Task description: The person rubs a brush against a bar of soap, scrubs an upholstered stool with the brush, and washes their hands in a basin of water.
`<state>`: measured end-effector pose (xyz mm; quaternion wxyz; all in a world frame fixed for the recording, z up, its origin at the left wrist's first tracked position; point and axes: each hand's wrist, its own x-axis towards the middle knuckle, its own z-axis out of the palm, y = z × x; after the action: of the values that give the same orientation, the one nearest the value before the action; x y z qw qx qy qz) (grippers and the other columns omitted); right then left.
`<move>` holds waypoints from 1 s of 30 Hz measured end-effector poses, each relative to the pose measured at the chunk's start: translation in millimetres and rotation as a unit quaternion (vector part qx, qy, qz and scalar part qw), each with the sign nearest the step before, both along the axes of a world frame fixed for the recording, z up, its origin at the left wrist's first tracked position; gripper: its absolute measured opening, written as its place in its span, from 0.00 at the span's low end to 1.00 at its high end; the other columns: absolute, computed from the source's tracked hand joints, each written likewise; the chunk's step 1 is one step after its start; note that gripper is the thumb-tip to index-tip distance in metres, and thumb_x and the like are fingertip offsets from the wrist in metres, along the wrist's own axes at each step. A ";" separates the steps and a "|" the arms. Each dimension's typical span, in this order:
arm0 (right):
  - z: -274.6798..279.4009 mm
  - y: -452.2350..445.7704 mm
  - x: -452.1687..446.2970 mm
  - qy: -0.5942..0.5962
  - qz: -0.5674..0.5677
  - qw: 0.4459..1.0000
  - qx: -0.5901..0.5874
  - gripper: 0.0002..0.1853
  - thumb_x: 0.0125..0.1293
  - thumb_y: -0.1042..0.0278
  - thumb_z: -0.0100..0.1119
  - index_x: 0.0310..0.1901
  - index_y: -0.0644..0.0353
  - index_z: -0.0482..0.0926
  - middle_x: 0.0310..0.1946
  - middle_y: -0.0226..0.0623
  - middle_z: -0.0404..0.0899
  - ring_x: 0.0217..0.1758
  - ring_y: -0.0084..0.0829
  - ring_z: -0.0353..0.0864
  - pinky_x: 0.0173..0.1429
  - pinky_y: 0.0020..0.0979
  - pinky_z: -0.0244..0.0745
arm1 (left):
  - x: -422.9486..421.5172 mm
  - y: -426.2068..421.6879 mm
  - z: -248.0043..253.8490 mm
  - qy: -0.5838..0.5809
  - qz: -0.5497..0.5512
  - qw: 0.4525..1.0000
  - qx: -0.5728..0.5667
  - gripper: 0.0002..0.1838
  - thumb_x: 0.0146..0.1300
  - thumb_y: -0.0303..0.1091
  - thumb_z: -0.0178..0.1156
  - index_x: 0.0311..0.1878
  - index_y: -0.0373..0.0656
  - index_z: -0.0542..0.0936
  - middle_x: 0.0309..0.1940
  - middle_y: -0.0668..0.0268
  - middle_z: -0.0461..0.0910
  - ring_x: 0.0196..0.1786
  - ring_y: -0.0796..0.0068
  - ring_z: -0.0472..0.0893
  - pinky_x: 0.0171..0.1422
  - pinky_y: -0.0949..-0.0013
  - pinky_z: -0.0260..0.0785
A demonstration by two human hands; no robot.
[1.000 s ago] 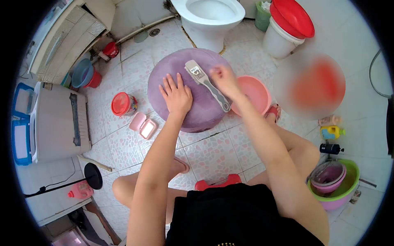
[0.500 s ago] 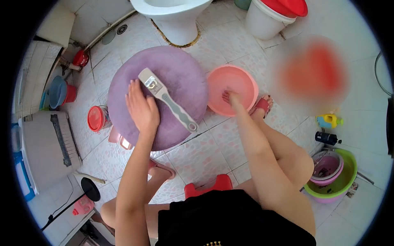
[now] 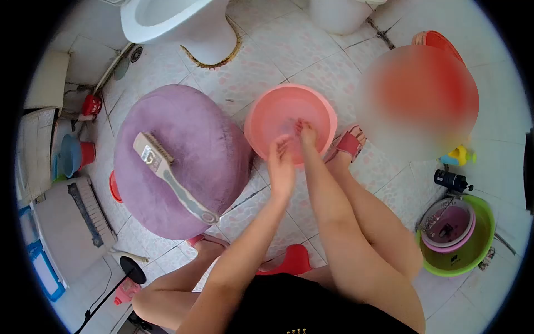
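Observation:
Water lies in a pink basin (image 3: pixel 260 119) on the tiled floor in front of me. My right hand (image 3: pixel 305 133) is inside the basin with its fingers apart and nothing visible in them. Close beside it, my left hand (image 3: pixel 282 164) reaches over the near rim, fingers loosely stretched and holding nothing. To the left stands a round purple plush cushion or padded seat (image 3: pixel 206 128). On top of it rests a grey-and-white scrub brush (image 3: pixel 173 181), bristles turned sideways, touched by neither hand.
A red stool (image 3: pixel 292 261) is under me. A toilet (image 3: pixel 206 39) and a white bucket (image 3: pixel 336 16) stand at the back. Nested basins (image 3: pixel 484 234), a black bottle (image 3: pixel 450 181) and a yellow-blue toy (image 3: pixel 458 156) are at right. A blurred red patch hides something.
My left hand has left the cushion and moved right to the basin. The view has shifted, and the brush still lies on the cushion. My right hand stays in the basin.

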<state>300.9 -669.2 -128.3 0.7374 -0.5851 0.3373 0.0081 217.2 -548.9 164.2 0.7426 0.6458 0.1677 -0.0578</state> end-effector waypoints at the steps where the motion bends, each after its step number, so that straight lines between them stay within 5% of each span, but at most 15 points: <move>1: -13.5 -7.6 -4.1 0.001 0.043 0.997 -0.061 0.18 0.78 0.60 0.49 0.50 0.67 0.81 0.43 0.42 0.84 0.40 0.34 0.85 0.44 0.34 0.82 | 6.8 -0.3 -36.1 0.061 0.051 0.995 -0.052 0.17 0.71 0.26 0.50 0.61 0.35 0.74 0.62 0.58 0.75 0.68 0.65 0.72 0.76 0.62 0.60; 4: 22.1 6.0 -17.7 0.091 0.081 0.978 -0.167 0.17 0.78 0.59 0.48 0.49 0.64 0.80 0.44 0.43 0.83 0.42 0.34 0.83 0.49 0.37 0.82 | 22.1 6.9 -96.1 0.114 0.097 0.986 -0.068 0.19 0.73 0.33 0.49 0.63 0.37 0.73 0.66 0.57 0.73 0.69 0.64 0.72 0.78 0.62 0.58; 5: 40.9 16.9 -21.0 0.087 0.020 0.996 0.023 0.16 0.78 0.59 0.48 0.49 0.64 0.80 0.44 0.43 0.82 0.43 0.35 0.83 0.51 0.37 0.82 | 25.6 7.2 -112.0 0.139 0.116 0.977 -0.109 0.19 0.73 0.34 0.49 0.63 0.37 0.73 0.66 0.57 0.73 0.69 0.63 0.72 0.78 0.61 0.58; 7: 83.4 37.5 -24.1 0.070 -0.101 0.912 0.391 0.15 0.78 0.61 0.49 0.50 0.64 0.78 0.44 0.43 0.82 0.45 0.37 0.82 0.54 0.38 0.82 | 31.5 8.3 -132.3 0.186 0.159 0.951 -0.191 0.21 0.73 0.37 0.48 0.63 0.37 0.73 0.67 0.57 0.73 0.70 0.63 0.72 0.79 0.61 0.57; 10: 128.6 39.3 -22.2 0.014 -0.130 0.842 0.523 0.12 0.77 0.68 0.48 0.51 0.64 0.79 0.46 0.42 0.83 0.46 0.40 0.83 0.53 0.39 0.83 | 41.1 4.1 -114.7 0.158 0.146 0.923 -0.320 0.22 0.74 0.39 0.46 0.64 0.39 0.73 0.65 0.57 0.75 0.69 0.61 0.73 0.77 0.59 0.60; 13: 163.2 27.2 -10.2 -0.079 -0.012 0.748 0.659 0.10 0.78 0.66 0.51 0.48 0.65 0.77 0.44 0.42 0.82 0.50 0.39 0.82 0.59 0.38 0.83 | 43.8 -13.1 -42.7 0.196 0.147 0.875 -0.416 0.22 0.74 0.42 0.44 0.64 0.41 0.74 0.63 0.58 0.77 0.67 0.61 0.74 0.75 0.58 0.62; 16: 293.4 38.0 0.7 -0.044 -0.017 0.845 0.533 0.09 0.78 0.68 0.50 0.44 0.64 0.76 0.42 0.40 0.81 0.49 0.37 0.82 0.57 0.38 0.83 | 46.6 -20.1 4.2 0.156 0.134 0.821 -0.533 0.23 0.75 0.44 0.43 0.64 0.42 0.74 0.62 0.58 0.77 0.65 0.60 0.75 0.74 0.57 0.64; 19: 371.5 54.1 -1.7 -0.137 0.066 0.860 0.487 0.08 0.78 0.69 0.50 0.43 0.64 0.76 0.41 0.39 0.80 0.48 0.37 0.82 0.57 0.38 0.82 | 56.4 -15.6 24.7 0.067 0.080 0.784 -0.612 0.28 0.73 0.58 0.46 0.61 0.45 0.77 0.60 0.59 0.80 0.64 0.59 0.76 0.75 0.52 0.62; 20: 376.3 54.0 4.4 -0.167 0.163 0.814 0.532 0.06 0.76 0.71 0.51 0.43 0.63 0.76 0.44 0.39 0.79 0.53 0.35 0.81 0.60 0.36 0.82 | 62.0 -11.1 31.1 0.039 0.059 0.770 -0.634 0.30 0.73 0.63 0.47 0.60 0.47 0.78 0.59 0.59 0.81 0.64 0.58 0.77 0.76 0.51 0.61; 23: 410.8 84.2 19.8 -0.115 0.246 0.752 0.600 0.07 0.77 0.72 0.49 0.46 0.66 0.75 0.50 0.43 0.76 0.58 0.39 0.77 0.67 0.41 0.77 | 81.2 35.3 69.9 -0.043 0.014 0.702 -0.710 0.24 0.76 0.54 0.44 0.55 0.46 0.79 0.57 0.59 0.81 0.62 0.58 0.77 0.73 0.50 0.65; 26: 502.9 163.7 -1.9 -0.049 0.201 0.878 0.432 0.13 0.78 0.71 0.47 0.54 0.73 0.72 0.58 0.51 0.71 0.64 0.45 0.72 0.73 0.46 0.70 | 74.7 103.4 142.3 -0.072 0.043 0.755 -0.650 0.26 0.77 0.50 0.38 0.62 0.40 0.74 0.62 0.55 0.77 0.65 0.58 0.75 0.75 0.52 0.63; 30: 528.8 224.1 -13.6 -0.064 0.284 0.882 0.372 0.20 0.78 0.69 0.47 0.60 0.80 0.67 0.60 0.60 0.70 0.66 0.51 0.73 0.71 0.45 0.72 | 58.3 194.5 202.6 -0.092 0.088 0.803 -0.582 0.30 0.79 0.47 0.30 0.69 0.33 0.67 0.67 0.50 0.72 0.69 0.57 0.72 0.77 0.54 0.62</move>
<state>287.3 -445.1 400.4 0.8868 -0.3381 0.0816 0.3043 275.6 -354.4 366.7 0.9928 0.0774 0.0896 -0.0187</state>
